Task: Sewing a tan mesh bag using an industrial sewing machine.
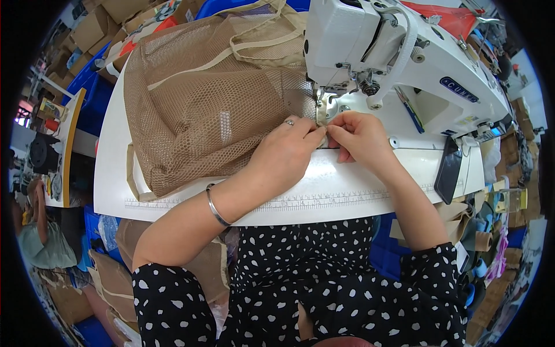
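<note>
My left hand [286, 151] rests on the brown mesh fabric [191, 104], its thumb and forefinger pinched at a narrow beige binding strip [321, 120] along the fabric's right edge. My right hand [355, 136] pinches the same strip from the right, its fingertips close to those of my left. The strip lies just in front of the presser foot [321, 99] of the white sewing machine [335, 40]. More beige tape [243, 46] trims the fabric at the back and left. Exactly what lies between my fingertips is partly hidden.
A ruler scale runs along the white table's front [277, 208]. A phone [448, 170] and scissor-like snips [409, 110] lie at the right. Blue bins [92, 115], cardboard boxes and brown pieces [115, 277] surround me. At far left another person [46, 243] sits by a side table.
</note>
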A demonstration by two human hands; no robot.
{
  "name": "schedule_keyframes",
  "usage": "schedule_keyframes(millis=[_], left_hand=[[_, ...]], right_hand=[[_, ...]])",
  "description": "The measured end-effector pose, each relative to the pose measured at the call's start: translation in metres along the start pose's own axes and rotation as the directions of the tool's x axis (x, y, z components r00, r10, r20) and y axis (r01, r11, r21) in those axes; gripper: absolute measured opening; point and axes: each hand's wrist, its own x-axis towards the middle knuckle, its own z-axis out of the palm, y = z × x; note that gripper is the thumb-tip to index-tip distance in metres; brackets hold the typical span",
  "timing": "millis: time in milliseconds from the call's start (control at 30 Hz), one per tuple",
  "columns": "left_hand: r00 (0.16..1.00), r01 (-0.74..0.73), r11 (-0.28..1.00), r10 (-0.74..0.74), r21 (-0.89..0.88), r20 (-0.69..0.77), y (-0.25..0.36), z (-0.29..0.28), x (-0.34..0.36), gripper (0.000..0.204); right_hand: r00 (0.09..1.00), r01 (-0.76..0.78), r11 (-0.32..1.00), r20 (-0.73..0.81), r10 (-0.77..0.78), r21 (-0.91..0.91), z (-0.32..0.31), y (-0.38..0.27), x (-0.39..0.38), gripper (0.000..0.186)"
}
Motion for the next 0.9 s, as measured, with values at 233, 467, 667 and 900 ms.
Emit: schedule_keyframes(millis=[233, 467, 667, 900], left_hand=[[1.0, -0.005, 1.0, 0.005, -0.002, 0.017, -0.002, 0.0, -0.001, 0.038], [0.999, 0.032, 0.999, -0.032, -0.04, 0.007, 0.003, -0.002, -0.002, 0.027], [0.999, -0.033, 0.999, 0.033, 0.041, -0.016, -0.002, 0.008, -0.008, 0.025], [0.996, 0.084, 0.995, -0.085, -0.058, -0.022, 0.008, 0.0, -0.006, 0.021]], right_hand=[[0.999, 0.002, 1.0, 0.038, -0.002, 0.022, -0.002, 0.002, 0.004, 0.019], [0.951, 0.274, 0.939, -0.089, -0.297, -0.21, 0.007, 0.015, 0.003, 0.013], [0.521, 0.639, 0.286, 0.129, -0.844, -0.714, 0.009, 0.018, 0.004, 0.009], [0.531, 0.682, 0.288, 0.185, -0.827, -0.673, 0.006, 0.022, 0.006, 0.012]])
